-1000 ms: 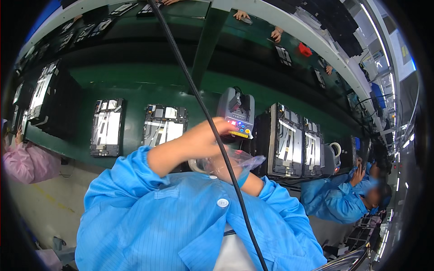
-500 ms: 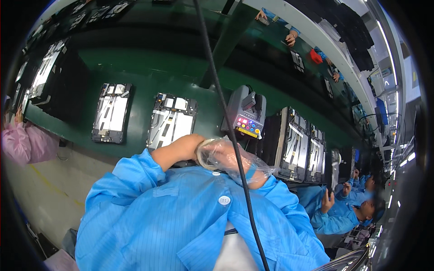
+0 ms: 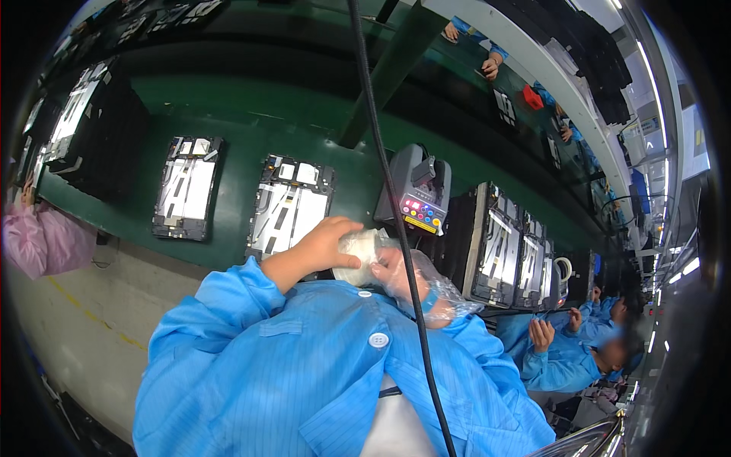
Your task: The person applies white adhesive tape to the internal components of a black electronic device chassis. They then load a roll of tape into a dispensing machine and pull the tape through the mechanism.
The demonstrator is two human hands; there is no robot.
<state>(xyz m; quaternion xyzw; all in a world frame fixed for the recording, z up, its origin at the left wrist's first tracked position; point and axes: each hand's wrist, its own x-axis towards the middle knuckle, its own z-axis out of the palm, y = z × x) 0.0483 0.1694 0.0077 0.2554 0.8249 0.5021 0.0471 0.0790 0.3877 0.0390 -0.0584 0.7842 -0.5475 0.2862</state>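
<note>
In front of my chest I hold a cream-white roll, apparently tape (image 3: 355,257). My left hand (image 3: 324,247) is closed round its left side, with the thumb across the front. My right hand (image 3: 394,273) has curled fingers against the roll's right side. A clear crinkled plastic bag (image 3: 435,283) surrounds the right hand and wrist, and a black cable crosses in front. Just beyond my left hand lies an opened flat device with white panels (image 3: 289,206). A similar device (image 3: 186,189) lies farther left.
A grey machine with lit buttons (image 3: 417,190) stands on the green bench (image 3: 251,133). Device stacks rise at left (image 3: 95,126) and right (image 3: 495,244). A black hanging cable (image 3: 378,145) crosses the view. Co-workers sit at right (image 3: 563,365); a pink sleeve (image 3: 53,240) shows at left.
The roll has turned and shows more of its side, with the bag drawn off it to the right. My left hand has spread round it. A co-worker's hand at right no longer holds its device.
</note>
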